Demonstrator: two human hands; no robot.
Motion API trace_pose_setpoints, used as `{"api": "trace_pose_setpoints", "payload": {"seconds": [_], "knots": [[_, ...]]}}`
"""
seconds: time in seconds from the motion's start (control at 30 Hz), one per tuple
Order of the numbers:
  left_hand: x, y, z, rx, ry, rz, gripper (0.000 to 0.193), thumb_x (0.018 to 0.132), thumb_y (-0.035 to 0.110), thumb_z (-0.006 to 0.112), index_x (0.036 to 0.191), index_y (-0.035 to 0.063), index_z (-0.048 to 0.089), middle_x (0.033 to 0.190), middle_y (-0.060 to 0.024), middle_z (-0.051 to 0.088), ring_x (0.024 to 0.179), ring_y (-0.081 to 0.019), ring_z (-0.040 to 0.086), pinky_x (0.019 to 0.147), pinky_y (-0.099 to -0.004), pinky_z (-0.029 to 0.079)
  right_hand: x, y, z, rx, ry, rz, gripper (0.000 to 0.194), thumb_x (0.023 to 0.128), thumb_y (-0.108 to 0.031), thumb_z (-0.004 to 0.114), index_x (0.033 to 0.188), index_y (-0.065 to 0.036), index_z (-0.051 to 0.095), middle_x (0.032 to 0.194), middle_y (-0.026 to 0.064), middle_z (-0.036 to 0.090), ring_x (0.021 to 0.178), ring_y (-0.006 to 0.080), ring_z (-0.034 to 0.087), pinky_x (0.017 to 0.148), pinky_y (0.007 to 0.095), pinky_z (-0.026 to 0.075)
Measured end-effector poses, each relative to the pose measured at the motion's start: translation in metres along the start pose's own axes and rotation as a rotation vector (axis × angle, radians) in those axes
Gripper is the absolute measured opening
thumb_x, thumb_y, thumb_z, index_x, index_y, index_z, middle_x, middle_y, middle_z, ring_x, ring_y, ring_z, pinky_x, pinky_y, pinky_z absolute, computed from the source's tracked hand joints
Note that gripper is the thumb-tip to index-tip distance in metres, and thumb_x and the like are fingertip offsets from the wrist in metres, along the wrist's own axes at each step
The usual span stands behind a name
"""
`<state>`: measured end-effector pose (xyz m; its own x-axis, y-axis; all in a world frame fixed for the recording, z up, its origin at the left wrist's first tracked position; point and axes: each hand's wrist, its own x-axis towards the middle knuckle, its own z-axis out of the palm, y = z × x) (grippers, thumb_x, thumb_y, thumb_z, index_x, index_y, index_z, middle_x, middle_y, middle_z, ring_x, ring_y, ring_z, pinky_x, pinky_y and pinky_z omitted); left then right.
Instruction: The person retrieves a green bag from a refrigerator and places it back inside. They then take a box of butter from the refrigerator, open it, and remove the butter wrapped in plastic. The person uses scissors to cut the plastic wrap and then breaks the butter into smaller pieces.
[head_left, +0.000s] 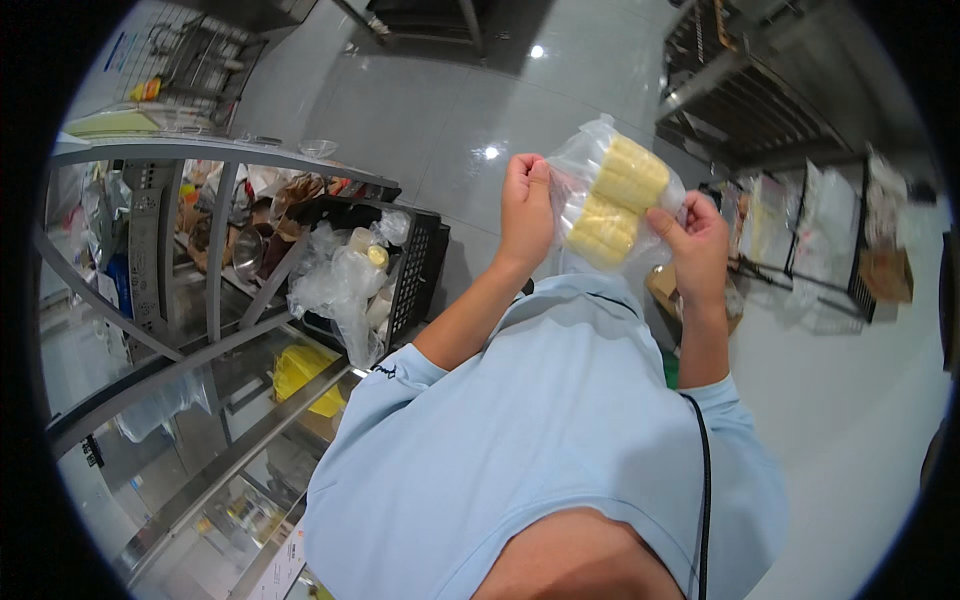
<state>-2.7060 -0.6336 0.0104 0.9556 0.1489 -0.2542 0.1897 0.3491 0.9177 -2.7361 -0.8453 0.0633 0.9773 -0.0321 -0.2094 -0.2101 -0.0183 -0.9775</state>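
Observation:
A clear plastic bag (581, 161) hangs in the air before my chest, held between both hands. Inside it lie two blocks of pale yellow food (626, 176), ridged like rows of soft buns or corn; which one I cannot tell. My left hand (526, 206) pinches the bag's left edge between thumb and fingers. On the other side my right hand (691, 244) grips the lower right edge, its thumb next to the yellow blocks. The bag's top corner stands up loosely beyond the hands.
To the left, a black plastic crate (416, 277) holds crumpled clear bags (337, 274), beside a grey metal rack (217, 255). A yellow bag (304, 375) sits lower down. At right are a dark slatted rack (757, 97), wire racks with packages, and a cardboard box (885, 275). Grey tiled floor (450, 142) lies ahead.

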Motion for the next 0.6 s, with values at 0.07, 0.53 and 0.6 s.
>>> {"api": "trace_pose_setpoints", "payload": {"seconds": [0.07, 0.53, 0.6], "knots": [[0.04, 0.001, -0.011, -0.251, 0.001, -0.071, 0.02, 0.105, 0.021, 0.041, 0.105, 0.0035, 0.05, 0.094, -0.0043, 0.057, 0.083, -0.0105, 0.054, 0.074, -0.0286, 0.048, 0.055, -0.016, 0.018, 0.254, -0.115, 0.0, 0.02, 0.088, -0.002, 0.069, 0.108, 0.0, 0.063, 0.096, 0.0019, 0.067, 0.092, 0.0092, 0.063, 0.083, 0.0242, 0.051], [0.285, 0.198, -0.093, 0.518, 0.214, 0.593, 0.026, 0.097, 0.021, 0.057, 0.116, 0.0034, 0.055, 0.109, -0.0061, 0.063, 0.098, -0.0171, 0.061, 0.088, -0.0308, 0.048, 0.395, -0.153, 0.233, -0.072, -0.936, -0.099, 0.011, 0.098, -0.01, 0.057, 0.101, 0.0, 0.062, 0.084, -0.0012, 0.062, 0.074, 0.0042, 0.054, 0.065, 0.0203, 0.043], [0.308, 0.235, -0.112, 0.696, 0.12, 0.684, 0.022, 0.095, 0.022, 0.063, 0.106, 0.0029, 0.06, 0.101, -0.0045, 0.065, 0.093, -0.0153, 0.061, 0.085, -0.0301, 0.049, 0.42, -0.17, 0.272, -0.18, -0.941, -0.2, 0.012, 0.097, -0.01, 0.058, 0.097, 0.001, 0.063, 0.079, -0.0015, 0.062, 0.07, 0.004, 0.053, 0.061, 0.0209, 0.043]]}}
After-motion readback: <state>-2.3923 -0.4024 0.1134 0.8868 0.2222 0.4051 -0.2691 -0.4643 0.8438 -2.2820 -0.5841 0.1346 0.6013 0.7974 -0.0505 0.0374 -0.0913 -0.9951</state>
